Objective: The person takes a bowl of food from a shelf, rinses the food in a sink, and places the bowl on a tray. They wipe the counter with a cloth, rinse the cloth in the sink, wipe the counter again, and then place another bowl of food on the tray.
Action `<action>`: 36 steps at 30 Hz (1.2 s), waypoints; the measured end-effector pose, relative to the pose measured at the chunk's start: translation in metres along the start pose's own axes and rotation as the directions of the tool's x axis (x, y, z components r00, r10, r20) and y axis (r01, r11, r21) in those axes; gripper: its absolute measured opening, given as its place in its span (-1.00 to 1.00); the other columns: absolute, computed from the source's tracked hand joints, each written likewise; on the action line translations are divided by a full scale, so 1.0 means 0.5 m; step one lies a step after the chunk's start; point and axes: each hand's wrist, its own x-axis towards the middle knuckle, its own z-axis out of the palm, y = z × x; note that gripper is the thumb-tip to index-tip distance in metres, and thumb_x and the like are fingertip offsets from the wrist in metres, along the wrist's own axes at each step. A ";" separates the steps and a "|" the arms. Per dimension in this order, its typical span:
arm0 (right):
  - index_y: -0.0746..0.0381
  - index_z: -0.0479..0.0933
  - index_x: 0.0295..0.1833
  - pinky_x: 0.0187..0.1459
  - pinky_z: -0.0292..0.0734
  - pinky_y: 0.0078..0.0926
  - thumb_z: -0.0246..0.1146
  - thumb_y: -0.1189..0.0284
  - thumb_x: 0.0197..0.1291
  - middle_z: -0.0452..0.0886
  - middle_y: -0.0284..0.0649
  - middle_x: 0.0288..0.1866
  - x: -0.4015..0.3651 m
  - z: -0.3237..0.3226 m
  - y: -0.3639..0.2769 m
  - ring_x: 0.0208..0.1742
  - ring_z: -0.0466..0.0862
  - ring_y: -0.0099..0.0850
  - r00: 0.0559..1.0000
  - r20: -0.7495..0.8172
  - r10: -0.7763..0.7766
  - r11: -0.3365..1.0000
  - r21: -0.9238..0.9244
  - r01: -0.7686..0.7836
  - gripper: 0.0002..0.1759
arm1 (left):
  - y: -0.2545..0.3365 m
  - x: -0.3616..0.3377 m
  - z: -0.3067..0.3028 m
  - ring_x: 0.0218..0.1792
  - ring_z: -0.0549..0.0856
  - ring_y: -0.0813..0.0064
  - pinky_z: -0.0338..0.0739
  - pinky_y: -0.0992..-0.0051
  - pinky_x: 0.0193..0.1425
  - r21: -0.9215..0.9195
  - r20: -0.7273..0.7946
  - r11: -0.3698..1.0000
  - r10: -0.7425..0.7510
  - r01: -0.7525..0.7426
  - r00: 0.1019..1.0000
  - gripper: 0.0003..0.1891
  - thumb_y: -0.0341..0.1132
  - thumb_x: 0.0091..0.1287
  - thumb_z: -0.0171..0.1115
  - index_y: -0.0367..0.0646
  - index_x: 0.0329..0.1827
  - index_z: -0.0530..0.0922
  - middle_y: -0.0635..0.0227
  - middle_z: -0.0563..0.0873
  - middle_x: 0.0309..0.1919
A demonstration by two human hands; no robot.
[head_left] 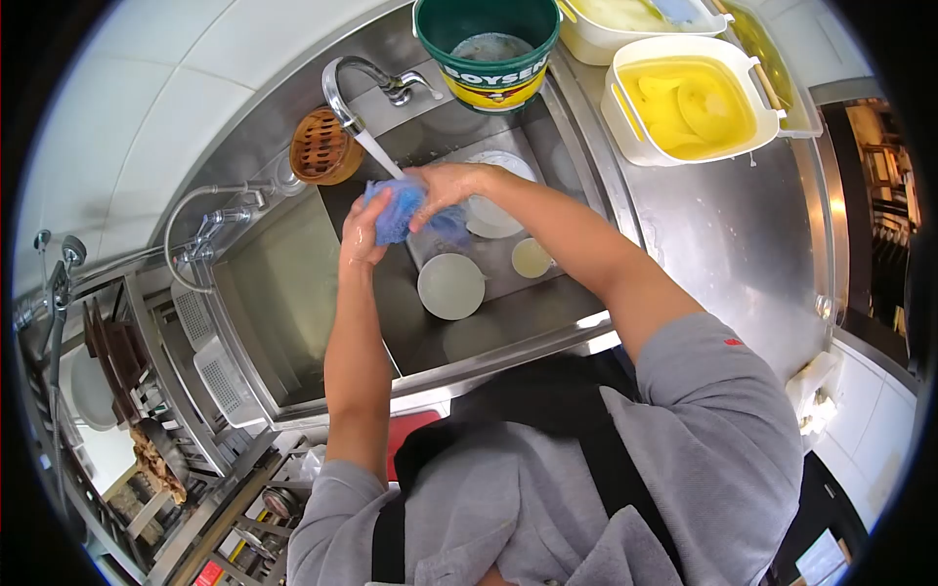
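Under the running faucet [339, 96], a blue mesh scrubbing cloth [393, 217] is bunched between my two hands. My left hand [362, 232] is closed on its left side, wet and with the thumb up. From the right, my right hand [442, 188] grips the same cloth, and a loose part of it hangs below the fingers. Beneath my hands, in the sink [403, 337], are a white bowl [451, 286], a small bowl [531, 258] and a larger white dish [496, 213] partly hidden by my right forearm.
A round bamboo steamer [325, 146] stands behind the sink, left of the faucet. At the back is a green bucket [496, 73]. On the right counter sits a white tub [684, 103] of yellow liquid, with another tub [640, 27] behind it. A second basin [278, 293] holds cloudy water.
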 end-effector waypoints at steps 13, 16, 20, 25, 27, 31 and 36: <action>0.25 0.70 -0.35 -0.21 0.58 -0.33 0.49 0.08 0.04 0.75 -0.11 -0.38 0.051 0.125 -0.125 -0.37 0.70 -0.37 0.710 -0.603 0.363 0.749 0.642 0.162 -0.59 | -0.232 0.218 -0.100 -0.01 0.72 0.30 0.65 0.20 0.07 -0.626 0.029 0.778 0.095 -0.056 0.995 -0.62 0.00 0.53 0.06 -0.11 0.14 0.53 0.29 0.69 0.01; 0.39 0.65 -0.40 -0.31 0.55 -0.34 0.48 0.21 0.05 0.67 -0.10 -0.53 0.020 0.138 -0.173 -0.49 0.62 -0.45 0.563 -0.755 0.336 0.893 0.445 0.063 -0.60 | -0.161 0.133 -0.016 -0.15 0.72 0.38 0.67 0.29 -0.13 -0.570 0.190 0.822 0.155 -0.019 0.970 -0.58 0.15 0.45 0.12 -0.04 -0.05 0.57 0.36 0.70 -0.15; 0.31 0.62 -0.47 -0.33 0.55 -0.28 0.47 0.27 -0.06 0.67 -0.09 -0.53 0.059 0.102 -0.054 -0.51 0.62 -0.29 0.489 -0.789 0.372 0.923 0.369 -0.107 -0.69 | -0.057 0.084 0.133 -0.30 0.73 0.33 0.64 0.25 -0.29 -0.291 -0.410 0.956 -0.109 -0.016 0.906 -0.67 -0.02 0.47 0.07 -0.11 -0.12 0.59 0.32 0.70 -0.28; 0.29 0.65 -0.41 -0.17 0.59 -0.16 0.39 0.36 -0.02 0.69 0.01 -0.37 0.074 0.078 -0.015 -0.25 0.71 -0.03 0.449 -0.868 0.215 0.976 0.175 -0.128 -0.80 | -0.003 0.063 0.172 -0.38 0.71 0.37 0.60 0.27 -0.31 -0.038 -0.433 0.996 -0.090 0.082 0.897 -0.70 -0.06 0.43 0.17 -0.14 -0.20 0.61 0.36 0.66 -0.41; 0.21 0.70 -0.24 -0.01 0.57 -0.17 0.38 0.39 -0.02 0.71 0.03 -0.17 0.062 0.049 0.064 -0.09 0.68 0.00 0.519 -0.845 0.127 0.976 0.014 -0.215 -0.80 | 0.013 0.045 0.188 -0.41 0.68 0.37 0.56 0.28 -0.31 0.254 -0.422 0.961 0.011 0.107 0.907 -0.61 0.01 0.41 0.19 -0.20 -0.26 0.62 0.33 0.66 -0.44; 0.22 0.70 0.02 0.14 0.54 -0.24 0.31 -0.11 0.21 0.69 -0.01 0.06 0.030 0.015 0.139 0.11 0.66 -0.13 0.715 -0.641 0.280 0.959 0.226 -0.174 -0.40 | 0.026 0.051 0.175 -0.50 0.59 0.38 0.48 0.29 -0.32 0.895 -0.162 0.445 0.342 -0.008 0.926 -0.37 0.18 0.36 0.26 -0.39 -0.38 0.61 0.19 0.66 -0.53; 0.42 0.49 0.29 0.23 0.45 -0.32 0.16 -0.34 0.25 0.61 -0.12 0.19 -0.035 0.008 0.033 0.20 0.58 -0.30 0.955 -0.174 0.241 0.817 0.567 -0.103 -0.03 | 0.049 0.047 0.146 -0.42 0.66 0.41 0.53 0.33 -0.24 0.788 -0.148 0.614 0.258 -0.044 0.955 -0.59 -0.06 0.38 0.29 -0.36 -0.22 0.67 0.24 0.72 -0.44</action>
